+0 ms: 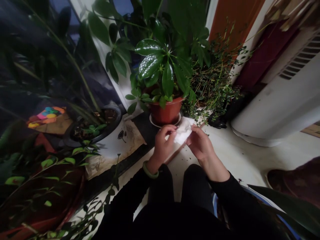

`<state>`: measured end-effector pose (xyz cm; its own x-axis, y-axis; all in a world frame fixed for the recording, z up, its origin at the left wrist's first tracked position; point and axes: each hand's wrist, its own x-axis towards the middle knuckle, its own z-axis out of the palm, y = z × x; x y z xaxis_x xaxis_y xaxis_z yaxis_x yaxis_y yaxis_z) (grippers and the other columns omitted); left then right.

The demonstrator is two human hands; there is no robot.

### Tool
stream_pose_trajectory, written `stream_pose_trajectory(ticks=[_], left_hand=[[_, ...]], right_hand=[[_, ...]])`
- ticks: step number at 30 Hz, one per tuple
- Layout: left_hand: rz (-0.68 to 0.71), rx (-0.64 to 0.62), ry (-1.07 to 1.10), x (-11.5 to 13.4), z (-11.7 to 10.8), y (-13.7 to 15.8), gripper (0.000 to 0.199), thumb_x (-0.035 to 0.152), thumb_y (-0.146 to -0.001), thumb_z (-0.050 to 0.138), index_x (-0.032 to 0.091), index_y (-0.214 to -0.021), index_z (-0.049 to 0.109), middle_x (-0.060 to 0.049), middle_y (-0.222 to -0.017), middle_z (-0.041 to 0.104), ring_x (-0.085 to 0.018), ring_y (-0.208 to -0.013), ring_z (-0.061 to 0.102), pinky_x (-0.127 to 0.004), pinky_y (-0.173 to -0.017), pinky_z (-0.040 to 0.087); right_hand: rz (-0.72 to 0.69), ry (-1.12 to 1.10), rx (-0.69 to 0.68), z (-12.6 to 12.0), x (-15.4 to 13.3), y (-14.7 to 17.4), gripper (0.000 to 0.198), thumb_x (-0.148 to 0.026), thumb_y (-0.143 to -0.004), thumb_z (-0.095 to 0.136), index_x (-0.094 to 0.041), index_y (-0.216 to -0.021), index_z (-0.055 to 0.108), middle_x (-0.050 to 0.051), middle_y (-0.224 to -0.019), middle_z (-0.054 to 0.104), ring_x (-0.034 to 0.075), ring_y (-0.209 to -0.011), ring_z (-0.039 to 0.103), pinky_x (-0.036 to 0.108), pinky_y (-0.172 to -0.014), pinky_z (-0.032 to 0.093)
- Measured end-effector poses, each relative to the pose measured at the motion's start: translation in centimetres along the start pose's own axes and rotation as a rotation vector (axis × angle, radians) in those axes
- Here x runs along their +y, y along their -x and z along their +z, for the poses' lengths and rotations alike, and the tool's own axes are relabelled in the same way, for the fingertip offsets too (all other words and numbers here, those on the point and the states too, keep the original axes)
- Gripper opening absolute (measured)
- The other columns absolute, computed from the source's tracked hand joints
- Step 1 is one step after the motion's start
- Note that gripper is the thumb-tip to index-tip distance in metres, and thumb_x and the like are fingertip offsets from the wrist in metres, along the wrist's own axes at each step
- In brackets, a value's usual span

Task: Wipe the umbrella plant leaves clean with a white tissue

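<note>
The left hand [163,146] and right hand [202,146] both grip a crumpled white tissue [184,130], thumbs and fingers pinching it from either side. It is soft and creased, bunched in the middle with flatter edges, and is held up just in front of the red pot [166,111]. A smooth, pale green bangle [149,171] rings the left wrist.

The pot is round with a plain, slightly shiny wall, and sits in a thin white saucer [154,123]. Its plant [168,78] has broad, oval leaves, some glossy enough to throw back light. The bush [212,78] to its right is wiry and small-leaved.

To the left, a white pot [110,141] with a thick dark rim stands on a stained brown sheet [137,133], hemming in that side. The smooth white column [277,106], slotted near its top, bounds the right. Between it and the right hand lies pale, open floor [225,150]; the knees [161,183] sit close below the hands
</note>
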<state>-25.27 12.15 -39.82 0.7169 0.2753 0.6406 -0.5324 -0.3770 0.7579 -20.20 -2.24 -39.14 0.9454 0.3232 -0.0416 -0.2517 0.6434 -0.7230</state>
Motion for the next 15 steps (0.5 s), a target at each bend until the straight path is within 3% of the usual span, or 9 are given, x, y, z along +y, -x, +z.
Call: stream_pose_trajectory(ticks=[4,6,9,13,15], left_hand=[[-0.342,0.004,0.229,0.1,-0.7,-0.7,0.013,0.033,-0.097,0.065,0.021,-0.095,0.068,-0.006,-0.106,0.080,-0.016,-0.097,0.074,-0.028,-0.084,0.062],[-0.388,-0.006,0.289,0.1,-0.7,-0.6,0.016,0.037,-0.097,0.066,0.021,-0.096,0.066,-0.007,-0.108,0.079,-0.016,-0.097,0.074,-0.028,-0.082,0.064],[-0.251,0.032,0.241,0.0,-0.3,0.1,0.026,0.038,-0.093,0.075,0.022,-0.109,0.063,-0.011,-0.133,0.073,-0.017,-0.107,0.075,-0.031,-0.089,0.065],[0.002,0.022,0.031,-0.2,0.2,0.9,0.059,0.030,-0.079,0.090,0.025,-0.128,0.058,-0.016,-0.154,0.059,-0.024,-0.127,0.071,-0.035,-0.095,0.065],[0.100,0.025,-0.071,-0.3,0.0,0.8,0.042,0.022,-0.082,0.084,0.024,-0.118,0.062,-0.015,-0.148,0.064,-0.025,-0.130,0.068,-0.036,-0.098,0.063]], right_hand=[[0.015,-0.061,0.034,-0.3,-0.7,-0.3,0.032,-0.030,-0.065,0.089,-0.026,-0.088,0.067,-0.005,-0.084,0.074,0.015,-0.072,0.066,0.025,-0.060,0.055],[0.008,-0.036,0.025,-0.2,-0.7,-0.1,0.030,-0.031,-0.066,0.087,-0.026,-0.088,0.067,-0.005,-0.081,0.070,0.013,-0.068,0.062,0.023,-0.054,0.050],[-0.017,0.008,0.050,0.3,-0.4,0.3,0.030,-0.032,-0.065,0.088,-0.026,-0.086,0.067,-0.006,-0.076,0.065,0.011,-0.062,0.055,0.022,-0.050,0.043],[-0.037,0.075,0.078,1.1,-0.2,1.2,0.035,-0.036,-0.064,0.093,-0.026,-0.083,0.066,-0.008,-0.073,0.062,0.010,-0.060,0.050,0.022,-0.052,0.042],[-0.052,0.114,0.072,1.3,-0.4,1.6,0.036,-0.039,-0.065,0.094,-0.026,-0.084,0.066,-0.007,-0.074,0.062,0.011,-0.062,0.051,0.022,-0.054,0.043]])
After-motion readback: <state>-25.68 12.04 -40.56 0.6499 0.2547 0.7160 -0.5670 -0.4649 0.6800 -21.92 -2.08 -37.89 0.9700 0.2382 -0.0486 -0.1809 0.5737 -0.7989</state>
